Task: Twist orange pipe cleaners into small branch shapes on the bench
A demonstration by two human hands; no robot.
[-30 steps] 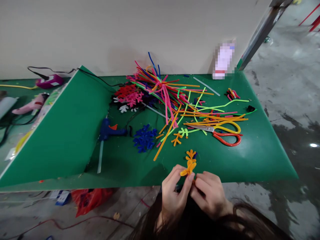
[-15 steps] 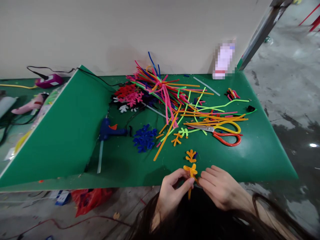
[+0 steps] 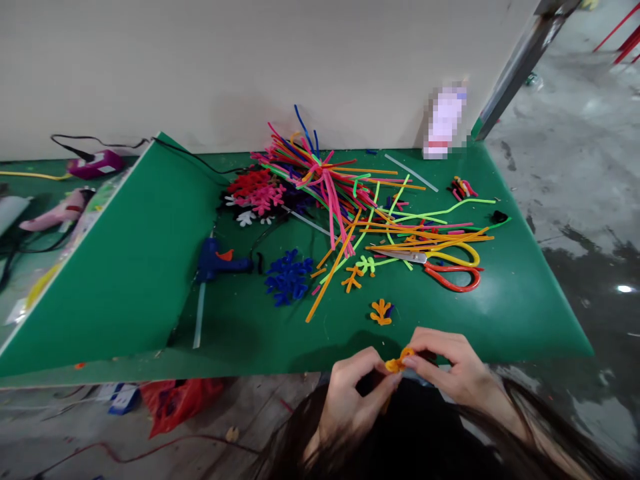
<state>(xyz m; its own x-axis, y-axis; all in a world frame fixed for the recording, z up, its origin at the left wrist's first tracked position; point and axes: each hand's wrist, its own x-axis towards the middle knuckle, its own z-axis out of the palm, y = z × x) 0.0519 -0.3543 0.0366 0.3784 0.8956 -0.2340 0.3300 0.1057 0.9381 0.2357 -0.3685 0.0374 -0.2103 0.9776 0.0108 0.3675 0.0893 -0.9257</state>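
Between my two hands, at the table's front edge, is an orange pipe cleaner (image 3: 395, 366) bent into small loops. My left hand (image 3: 353, 393) pinches it from the left, thumb against fingers. From the right, my right hand (image 3: 447, 363) grips its upper end between thumb and fingertips. Part of the piece is hidden by the fingers. Just beyond lies a finished-looking orange branched shape (image 3: 381, 312) with a dark blue bit beside it. Farther off are another orange branched shape (image 3: 352, 279) and a light green one (image 3: 366, 265).
Scissors (image 3: 425, 259) with yellow and red handles lie right of centre. A large heap of coloured pipe cleaners (image 3: 330, 180) fills the back. To the left are blue branched shapes (image 3: 289, 277) and a blue glue gun (image 3: 215, 261) beside a green slanted panel (image 3: 115, 267).
My right hand has come up and taken hold of the orange pipe cleaner, which has turned from upright to tilted toward the right. My left hand keeps its pinch.
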